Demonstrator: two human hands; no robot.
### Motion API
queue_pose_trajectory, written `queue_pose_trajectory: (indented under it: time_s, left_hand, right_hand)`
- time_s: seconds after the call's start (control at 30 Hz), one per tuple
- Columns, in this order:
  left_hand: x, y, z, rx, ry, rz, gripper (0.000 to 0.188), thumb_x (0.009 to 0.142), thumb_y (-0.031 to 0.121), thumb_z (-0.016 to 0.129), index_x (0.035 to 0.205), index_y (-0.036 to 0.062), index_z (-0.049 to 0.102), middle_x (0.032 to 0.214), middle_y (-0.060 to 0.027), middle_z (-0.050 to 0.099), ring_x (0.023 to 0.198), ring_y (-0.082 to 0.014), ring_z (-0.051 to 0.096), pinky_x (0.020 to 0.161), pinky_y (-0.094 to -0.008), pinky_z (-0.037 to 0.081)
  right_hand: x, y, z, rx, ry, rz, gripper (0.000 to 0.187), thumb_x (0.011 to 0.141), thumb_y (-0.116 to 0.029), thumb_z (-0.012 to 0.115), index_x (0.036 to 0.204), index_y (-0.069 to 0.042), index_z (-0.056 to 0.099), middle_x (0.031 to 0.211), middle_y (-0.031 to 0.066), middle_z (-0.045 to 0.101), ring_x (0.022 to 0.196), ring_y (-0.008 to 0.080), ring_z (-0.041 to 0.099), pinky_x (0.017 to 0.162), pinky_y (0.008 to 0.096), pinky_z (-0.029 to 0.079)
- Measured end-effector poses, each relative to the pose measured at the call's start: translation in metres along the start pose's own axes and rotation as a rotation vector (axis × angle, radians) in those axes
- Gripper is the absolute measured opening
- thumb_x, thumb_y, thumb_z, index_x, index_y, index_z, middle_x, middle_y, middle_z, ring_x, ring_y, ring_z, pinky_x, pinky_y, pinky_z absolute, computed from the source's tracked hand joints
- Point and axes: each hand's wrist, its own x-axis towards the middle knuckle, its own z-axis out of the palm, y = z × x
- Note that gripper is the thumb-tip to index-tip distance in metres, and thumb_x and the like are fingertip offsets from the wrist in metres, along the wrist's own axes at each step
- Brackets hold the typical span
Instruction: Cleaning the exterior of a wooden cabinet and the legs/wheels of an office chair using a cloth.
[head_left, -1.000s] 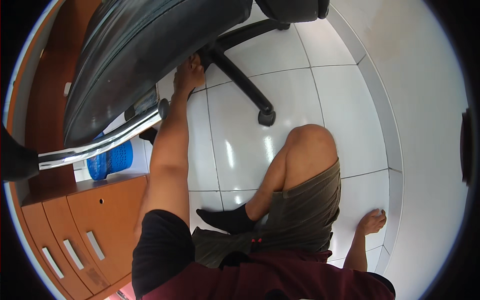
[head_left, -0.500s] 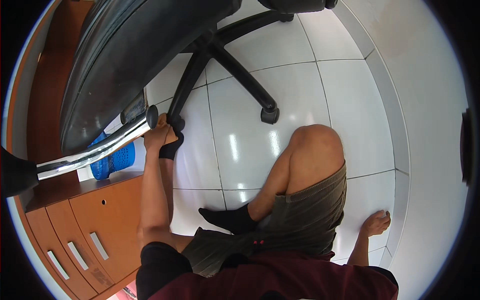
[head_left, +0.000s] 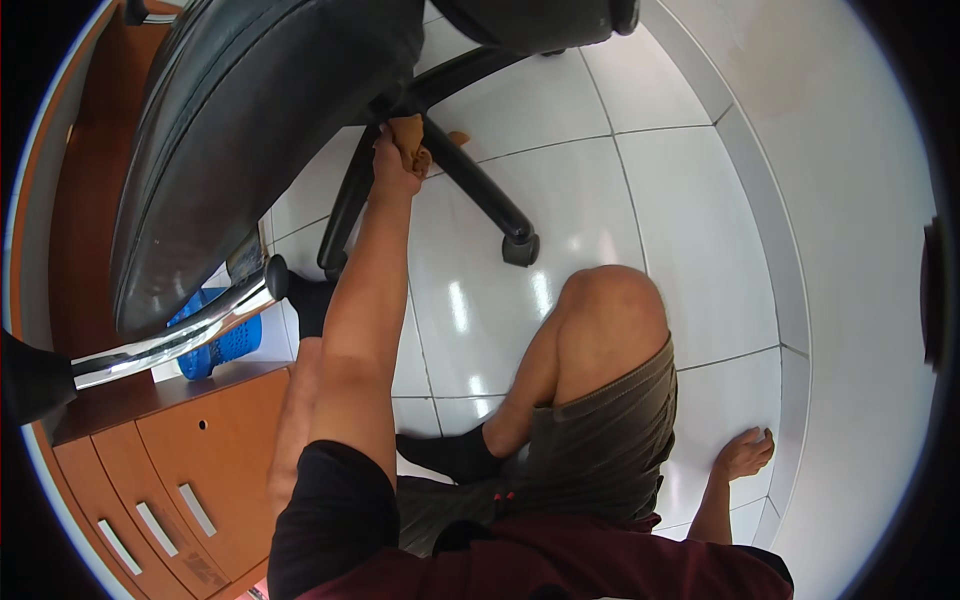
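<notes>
I see the left hand [head_left: 393, 170], fingers pinching a tan cloth [head_left: 407, 136] at the upper-centre chair base [head_left: 478, 187], wiping seemingly unfinished, right hand [head_left: 744, 456] loosely curled.

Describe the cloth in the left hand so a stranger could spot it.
Find the big black chair, upper left, then its spoked base. Near where the spokes meet, the left hand grips the cloth, crumpled and tan, unlike the black spokes and white floor tiles.
</notes>
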Motion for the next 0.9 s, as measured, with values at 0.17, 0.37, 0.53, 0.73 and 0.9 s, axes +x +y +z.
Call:
queue_pose_trajectory:
  time_s: [0.17,0.37,0.53,0.73,0.9]
  left_hand:
    - [0.013,-0.006,-0.019,0.482,-0.146,0.282,0.047,0.088,0.043,0.049,0.119,0.0071,0.047,0.111,-0.0058,0.054,0.098,-0.0168,0.054,0.078,-0.0313,0.046]
    - [-0.026,0.046,0.013,0.637,-0.297,0.484,0.050,0.082,0.043,0.058,0.111,0.0021,0.052,0.109,-0.0088,0.057,0.094,-0.0185,0.059,0.080,-0.0297,0.046]
    - [0.001,0.047,0.064,1.587,-0.222,0.852,0.042,0.078,0.043,0.061,0.105,0.0104,0.060,0.113,-0.0084,0.057,0.094,-0.0234,0.059,0.079,-0.0358,0.048]
    - [0.005,0.021,0.077,2.190,0.009,1.169,0.037,0.077,0.044,0.059,0.098,0.0142,0.064,0.103,-0.0069,0.062,0.093,-0.0257,0.057,0.077,-0.0380,0.048]
    - [-0.007,0.030,0.077,2.044,-0.048,0.868,0.051,0.073,0.052,0.059,0.107,0.0138,0.062,0.099,-0.0105,0.064,0.090,-0.0294,0.060,0.080,-0.0389,0.047]
  right_hand:
    - [0.002,0.002,0.000,0.009,-0.001,0.000,0.037,0.088,-0.038,0.041,0.112,-0.012,0.052,0.115,0.0108,0.051,0.106,0.0297,0.048,0.082,0.0447,0.041]
    - [0.007,0.007,-0.005,-0.050,-0.001,0.000,0.036,0.089,-0.038,0.042,0.113,-0.013,0.052,0.114,0.0100,0.052,0.105,0.0296,0.049,0.082,0.0442,0.042]
    - [0.004,0.001,-0.002,-0.002,0.006,-0.020,0.036,0.089,-0.037,0.041,0.114,-0.012,0.051,0.115,0.0102,0.051,0.107,0.0297,0.048,0.083,0.0441,0.041]
    - [0.002,-0.003,-0.008,0.008,0.011,-0.004,0.036,0.089,-0.036,0.040,0.111,-0.010,0.052,0.115,0.0110,0.050,0.107,0.0299,0.047,0.082,0.0449,0.041]
    - [0.002,0.000,-0.008,0.017,-0.003,-0.010,0.036,0.089,-0.036,0.040,0.111,-0.010,0.052,0.115,0.0106,0.050,0.108,0.0292,0.047,0.083,0.0443,0.040]
